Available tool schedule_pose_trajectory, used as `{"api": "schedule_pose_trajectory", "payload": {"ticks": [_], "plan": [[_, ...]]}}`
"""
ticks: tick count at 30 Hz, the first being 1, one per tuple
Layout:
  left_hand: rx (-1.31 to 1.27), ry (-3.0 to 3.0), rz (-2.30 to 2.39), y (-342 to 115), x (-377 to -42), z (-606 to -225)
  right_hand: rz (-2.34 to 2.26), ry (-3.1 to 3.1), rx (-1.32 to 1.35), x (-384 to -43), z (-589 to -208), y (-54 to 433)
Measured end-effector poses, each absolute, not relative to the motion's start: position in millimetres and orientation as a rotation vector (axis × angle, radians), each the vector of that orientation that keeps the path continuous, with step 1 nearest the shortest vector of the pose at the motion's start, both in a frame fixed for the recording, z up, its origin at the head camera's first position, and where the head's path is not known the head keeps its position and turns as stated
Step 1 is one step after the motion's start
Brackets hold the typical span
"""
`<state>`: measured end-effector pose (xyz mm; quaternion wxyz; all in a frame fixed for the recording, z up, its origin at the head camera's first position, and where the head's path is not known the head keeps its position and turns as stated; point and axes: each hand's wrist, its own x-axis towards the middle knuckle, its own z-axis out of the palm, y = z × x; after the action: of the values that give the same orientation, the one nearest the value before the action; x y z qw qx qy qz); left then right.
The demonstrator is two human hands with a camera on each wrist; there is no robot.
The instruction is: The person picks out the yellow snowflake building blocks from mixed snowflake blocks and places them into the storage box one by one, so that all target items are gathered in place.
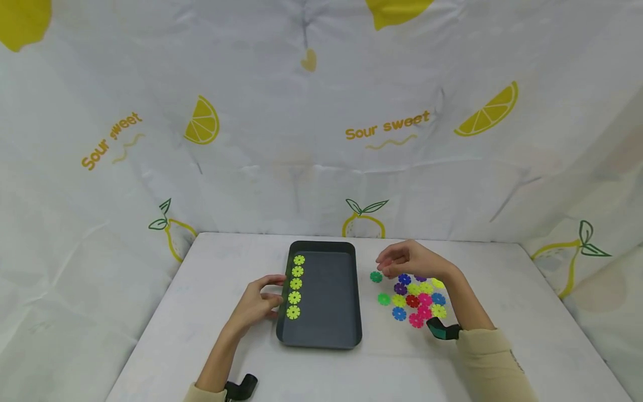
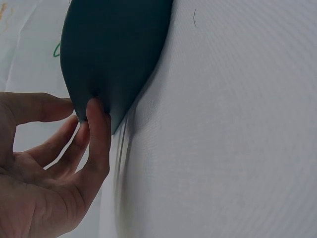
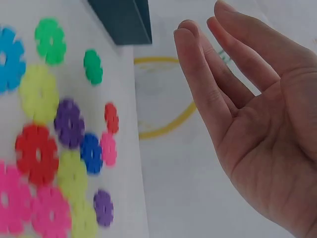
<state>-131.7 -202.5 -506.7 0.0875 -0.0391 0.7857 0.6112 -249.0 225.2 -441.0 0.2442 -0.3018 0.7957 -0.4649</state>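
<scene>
Against the left side of a dark grey tray [image 1: 326, 296] rests my left hand [image 1: 256, 304]. In the left wrist view its bent fingers [image 2: 99, 134] touch the tray's outer wall [image 2: 116, 44]. Several yellow snowflake discs [image 1: 295, 284] lie in a column along the tray's inner left side. My right hand [image 1: 412, 259] hovers over the far side of a spread of colored snowflake discs [image 1: 412, 301], to the right of the tray. In the right wrist view the fingers [image 3: 198, 74] are loosely bent, with nothing visible between them. A green disc [image 1: 375, 277] lies just below its fingertips.
The tray and discs are on a white-covered table [image 1: 201, 268]. A white curtain [image 1: 281, 184] with lemon prints hangs behind it. Black wrist camera mounts [image 1: 444, 329] sit on both forearms, the right one close to the discs.
</scene>
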Motion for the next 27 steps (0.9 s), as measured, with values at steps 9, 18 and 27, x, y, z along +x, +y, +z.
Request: {"api": "schedule_pose_trajectory", "payload": {"ticks": [9, 18, 27], "plan": [[-0.105, 2.352, 1.818, -202.1, -131.5, -505.8, -1.193, 2.329, -0.778, -241.6, -447.3, 280.7], [-0.091, 2.347, 1.83, -201.4, -129.3, -503.8, -1.139, 2.433, -0.721, -232.6, -458.1, 319.2], [-0.088, 2.354, 1.815, -201.5, -129.9, -504.3, -1.112, 2.509, -0.59, -232.1, -482.8, 345.4]]}}
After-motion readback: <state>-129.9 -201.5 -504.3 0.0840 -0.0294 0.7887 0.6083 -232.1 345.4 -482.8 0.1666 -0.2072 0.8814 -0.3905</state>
